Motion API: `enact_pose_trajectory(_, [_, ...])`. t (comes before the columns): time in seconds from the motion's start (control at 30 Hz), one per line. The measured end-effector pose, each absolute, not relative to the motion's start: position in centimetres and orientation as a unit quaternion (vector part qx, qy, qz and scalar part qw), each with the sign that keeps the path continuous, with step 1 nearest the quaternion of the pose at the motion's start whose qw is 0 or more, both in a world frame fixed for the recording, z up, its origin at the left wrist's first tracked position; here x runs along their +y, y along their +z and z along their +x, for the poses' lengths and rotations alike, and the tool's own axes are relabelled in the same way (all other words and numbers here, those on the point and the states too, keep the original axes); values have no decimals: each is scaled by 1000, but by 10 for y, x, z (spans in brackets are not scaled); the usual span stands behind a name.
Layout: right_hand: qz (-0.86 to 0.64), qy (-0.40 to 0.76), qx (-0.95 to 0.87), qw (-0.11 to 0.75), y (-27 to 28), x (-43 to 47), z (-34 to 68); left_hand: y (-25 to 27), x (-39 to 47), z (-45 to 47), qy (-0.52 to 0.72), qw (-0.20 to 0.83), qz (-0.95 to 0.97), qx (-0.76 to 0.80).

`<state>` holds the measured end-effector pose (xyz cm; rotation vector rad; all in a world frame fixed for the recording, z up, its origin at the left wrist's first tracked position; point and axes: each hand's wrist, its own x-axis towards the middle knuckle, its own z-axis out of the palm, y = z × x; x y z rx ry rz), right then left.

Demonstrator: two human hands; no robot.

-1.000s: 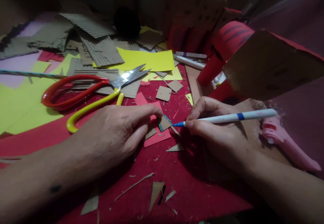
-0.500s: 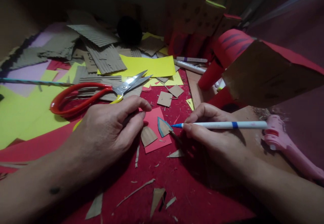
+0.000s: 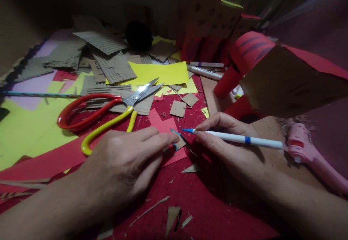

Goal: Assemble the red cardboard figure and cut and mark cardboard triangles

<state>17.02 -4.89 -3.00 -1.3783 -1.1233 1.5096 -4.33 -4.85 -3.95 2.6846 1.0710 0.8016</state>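
Between the finger and thumb of my right hand (image 3: 233,149) is a blue felt-tip marker (image 3: 261,143) with a white barrel. Its blue tip points left, just off a small pointed cardboard piece (image 3: 181,144) with blue-coloured edges. My left hand (image 3: 133,156) reaches over that piece with its fingers stretched out, the index fingertip resting on it. Beneath lies a small red paper (image 3: 166,125), partly covered by the hand. The other small cardboard piece is hidden behind the left hand. Scissors (image 3: 134,98) with red and yellow handles lie open beyond it.
Corrugated cardboard scraps (image 3: 114,62) and a yellow paper strip (image 3: 160,72) lie at the back. Two cardboard squares (image 3: 178,108) sit ahead. On the right are a red paper-and-cardboard model (image 3: 288,80) and a pink glue gun (image 3: 301,144). Offcuts litter the red surface (image 3: 212,203).
My left hand has moved right, from beside the cardboard pieces onto the blue-edged one, uncovering the yellow scissor handle. The marker tip has lifted slightly up and left, away from the piece's edge.
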Motion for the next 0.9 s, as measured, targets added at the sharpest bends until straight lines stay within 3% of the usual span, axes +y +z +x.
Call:
enact_pose_trajectory(0.23, [-562, 587, -450, 370, -30, -50, 175, -45, -58, -41, 182, 30, 927, 325])
enact_pose_trajectory(0.57, [-563, 577, -473, 355, -27, -50, 177, -50, -63, -43, 174, -56, 936, 300])
enact_pose_trajectory(0.9, [-570, 580, -457, 360, -29, -49, 176, -49, -70, -39, 140, -75, 938, 309])
